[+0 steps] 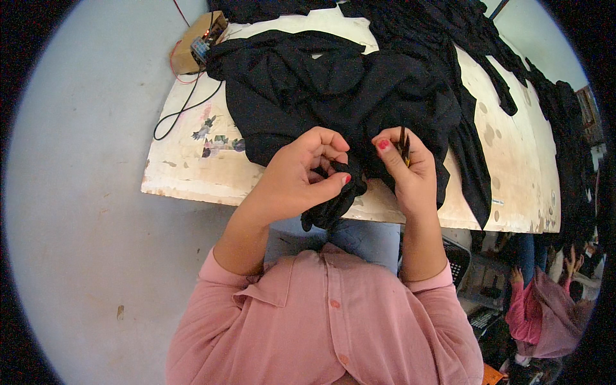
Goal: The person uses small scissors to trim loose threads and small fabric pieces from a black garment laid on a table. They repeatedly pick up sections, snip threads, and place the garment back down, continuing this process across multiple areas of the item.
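Observation:
A large black cloth garment (340, 90) lies bunched over the table's near part, its front edge hanging toward my lap. My left hand (295, 176) is closed on a gathered fold of it, thumb and fingers pinching the cloth near the table edge. In my right hand (414, 176) is a small pair of thread snips (405, 146), dark pointed blades up with a bit of yellow showing, tucked between thumb and fingers. The right fingertips are close to the cloth; whether they also pinch a thread cannot be made out.
The pale, stained table (513, 199) carries more black garments (410, 25) at its far side and right. A cardboard box (192, 48) with wires and a small electronic part sits at the far left corner, its black cable looping nearby. Another person (542, 314) is at the lower right.

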A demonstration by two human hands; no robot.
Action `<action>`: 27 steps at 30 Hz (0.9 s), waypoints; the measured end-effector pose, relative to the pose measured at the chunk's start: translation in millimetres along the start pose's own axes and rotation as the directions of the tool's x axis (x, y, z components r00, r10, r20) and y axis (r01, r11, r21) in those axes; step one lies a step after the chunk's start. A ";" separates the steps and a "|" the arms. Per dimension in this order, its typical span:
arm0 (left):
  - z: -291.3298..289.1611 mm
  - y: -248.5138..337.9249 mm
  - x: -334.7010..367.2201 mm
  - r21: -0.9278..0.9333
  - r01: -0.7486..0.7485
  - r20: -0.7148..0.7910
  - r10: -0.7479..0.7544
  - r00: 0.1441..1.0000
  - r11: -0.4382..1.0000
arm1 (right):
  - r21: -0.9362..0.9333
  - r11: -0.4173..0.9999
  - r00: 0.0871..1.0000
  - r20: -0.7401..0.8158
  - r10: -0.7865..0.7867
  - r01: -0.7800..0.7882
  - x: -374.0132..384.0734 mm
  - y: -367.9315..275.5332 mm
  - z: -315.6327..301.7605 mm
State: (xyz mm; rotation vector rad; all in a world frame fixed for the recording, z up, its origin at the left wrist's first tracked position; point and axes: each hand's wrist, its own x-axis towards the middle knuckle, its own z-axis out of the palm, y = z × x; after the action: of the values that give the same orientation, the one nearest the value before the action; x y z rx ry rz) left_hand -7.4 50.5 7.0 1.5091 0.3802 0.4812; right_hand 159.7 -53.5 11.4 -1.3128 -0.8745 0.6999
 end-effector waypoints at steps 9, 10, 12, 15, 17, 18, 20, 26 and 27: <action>-3.0 -6.3 4.6 0.377 -0.360 -0.073 0.414 0.907 0.854 | -0.484 0.704 0.837 0.124 -0.533 0.520 -17.6 11.4 13.6; -3.1 -4.9 4.9 0.466 -0.397 -0.040 0.467 0.883 0.791 | -0.527 0.627 0.782 0.123 -0.611 0.573 -17.7 11.6 13.9; 2.6 -8.5 3.7 0.473 -0.383 -0.110 0.484 0.868 0.793 | -0.595 0.478 0.684 0.176 -0.708 0.647 -16.1 16.0 13.8; 8.6 -7.9 -2.7 0.391 -0.329 -0.211 0.432 0.877 0.860 | -0.659 0.287 0.571 0.264 -0.778 0.695 -15.8 15.6 14.4; 10.4 -8.2 -4.2 0.277 -0.303 -0.263 0.376 0.889 0.912 | -0.678 0.207 0.532 0.313 -0.787 0.705 -16.5 12.8 15.5; 11.9 -9.0 -3.8 0.209 -0.302 -0.283 0.353 0.892 0.930 | -0.682 0.181 0.522 0.334 -0.785 0.709 -17.1 10.5 15.7; 11.5 -10.8 -4.0 0.118 -0.297 -0.300 0.319 0.899 0.947 | -0.671 0.185 0.521 0.343 -0.782 0.719 -17.0 9.9 16.4; 6.2 -10.2 -7.2 0.113 -0.204 -0.294 0.229 0.928 0.972 | -0.529 0.629 0.777 0.099 -0.621 0.570 -18.6 4.7 28.4; 6.7 -9.6 -7.7 0.109 -0.197 -0.286 0.220 0.933 0.974 | -0.540 0.570 0.736 0.147 -0.661 0.620 -16.0 6.0 27.3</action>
State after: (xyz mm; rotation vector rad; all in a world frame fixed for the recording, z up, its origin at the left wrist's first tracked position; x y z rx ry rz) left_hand -9.7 40.8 -2.7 1.5648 0.4793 0.8771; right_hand 128.4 -52.1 4.2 -1.3639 -1.4692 -0.2257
